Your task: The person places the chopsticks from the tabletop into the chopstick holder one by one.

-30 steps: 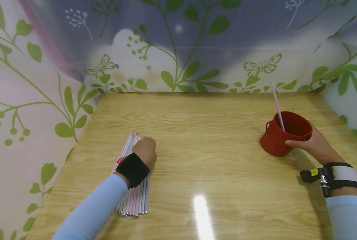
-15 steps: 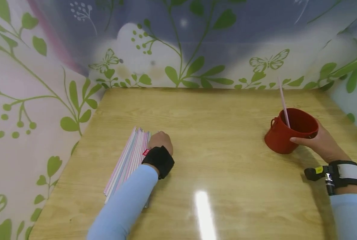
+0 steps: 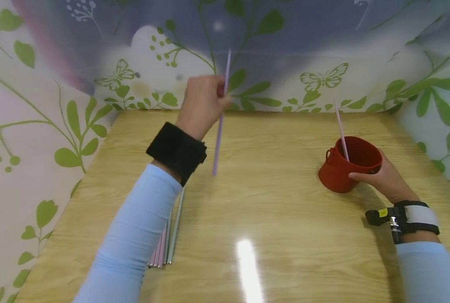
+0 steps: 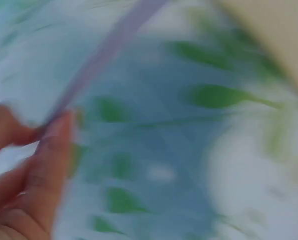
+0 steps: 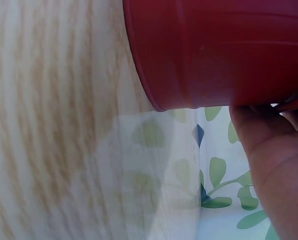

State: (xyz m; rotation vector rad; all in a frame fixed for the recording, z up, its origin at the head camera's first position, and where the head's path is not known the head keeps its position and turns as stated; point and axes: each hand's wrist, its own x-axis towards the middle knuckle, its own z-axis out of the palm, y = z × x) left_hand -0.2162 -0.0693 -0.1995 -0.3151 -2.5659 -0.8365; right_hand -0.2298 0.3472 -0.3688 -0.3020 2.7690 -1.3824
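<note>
My left hand (image 3: 204,101) pinches a slim purple stick (image 3: 219,143) between thumb and fingers, raised above the table toward the back wall. In the left wrist view the same purple stick (image 4: 106,57) is blurred and slants up from the fingertips. At the right, my right hand (image 3: 391,179) grips a small red bucket (image 3: 336,174) at its side, thumb on the outside below the rim. One pale pink stick (image 3: 341,132) leans in the bucket and sticks out above it. Several pastel sticks (image 3: 160,250) with shiny ends lie on the table, partly hidden under my left arm.
A light wood-grain table (image 3: 281,202) spreads below both hands. Behind it rises a wall covering (image 3: 263,71) printed with leaves and butterflies, which also lines the left and right sides. A bright light reflection lies on the tabletop near the front.
My left hand has risen from the bundle of sticks and moved up and away, carrying the purple stick. The right hand and bucket stay in place; the camera view shifts slightly.
</note>
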